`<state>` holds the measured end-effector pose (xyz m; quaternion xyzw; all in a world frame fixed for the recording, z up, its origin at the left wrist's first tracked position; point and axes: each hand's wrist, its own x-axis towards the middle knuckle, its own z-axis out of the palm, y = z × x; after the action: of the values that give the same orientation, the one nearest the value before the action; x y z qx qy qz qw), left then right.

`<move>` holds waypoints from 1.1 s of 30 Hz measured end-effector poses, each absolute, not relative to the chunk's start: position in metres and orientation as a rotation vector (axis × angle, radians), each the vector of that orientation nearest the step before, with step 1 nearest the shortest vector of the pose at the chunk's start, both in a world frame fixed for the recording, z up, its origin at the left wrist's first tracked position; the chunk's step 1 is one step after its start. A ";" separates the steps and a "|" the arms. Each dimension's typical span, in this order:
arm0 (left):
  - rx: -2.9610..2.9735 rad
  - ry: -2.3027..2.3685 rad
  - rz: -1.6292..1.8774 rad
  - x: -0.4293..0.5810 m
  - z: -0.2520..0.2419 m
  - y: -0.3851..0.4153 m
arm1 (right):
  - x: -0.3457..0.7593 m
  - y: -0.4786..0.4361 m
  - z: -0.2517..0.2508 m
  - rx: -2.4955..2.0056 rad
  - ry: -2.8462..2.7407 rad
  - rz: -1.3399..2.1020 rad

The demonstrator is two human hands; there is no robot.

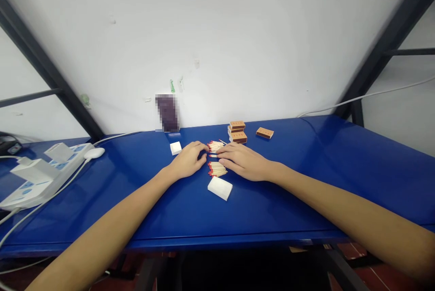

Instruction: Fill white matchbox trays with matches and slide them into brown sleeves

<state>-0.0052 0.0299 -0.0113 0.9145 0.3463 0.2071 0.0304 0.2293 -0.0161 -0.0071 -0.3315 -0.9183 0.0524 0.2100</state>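
Two groups of red-tipped wooden matches lie on the blue table between my hands: an upper pile and a lower bunch laid side by side. A single match sits between the groups. My left hand rests beside the red heads, thumb and fingers curved and apart, nothing visible in them. From the other side my right hand reaches to the plain ends, fingers stretched out and thumb separate; its fingertips are at the upper pile and single match. Below the lower bunch lies a white matchbox tray, its contents not visible.
Orange-brown matchboxes are stacked near the wall, with another matchbox to their right. A small white block lies beyond my left hand. Power strips with plugs and white cables occupy the left side. The table's front edge runs below my forearms.
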 end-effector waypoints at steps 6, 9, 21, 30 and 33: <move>2.827 1.046 0.622 -0.003 -0.011 0.029 | 0.231 -0.016 -0.008 -0.919 -2.545 0.138; 2.839 1.018 0.614 -0.003 -0.011 0.029 | 0.231 -0.016 -0.008 -0.924 -2.547 0.155; 2.848 1.018 0.584 -0.002 -0.010 0.027 | 0.232 -0.019 -0.007 -0.934 -2.548 0.165; 2.855 1.022 0.539 -0.003 -0.010 0.026 | 0.231 -0.018 -0.006 -0.930 -2.544 0.167; 2.854 1.013 0.548 -0.003 -0.011 0.027 | 0.232 -0.018 -0.006 -0.925 -2.531 0.157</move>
<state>-0.0032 0.0272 -0.0106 0.9269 0.3290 0.1779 0.0319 0.2317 -0.0183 -0.0063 -0.3344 -0.9148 0.0567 0.2193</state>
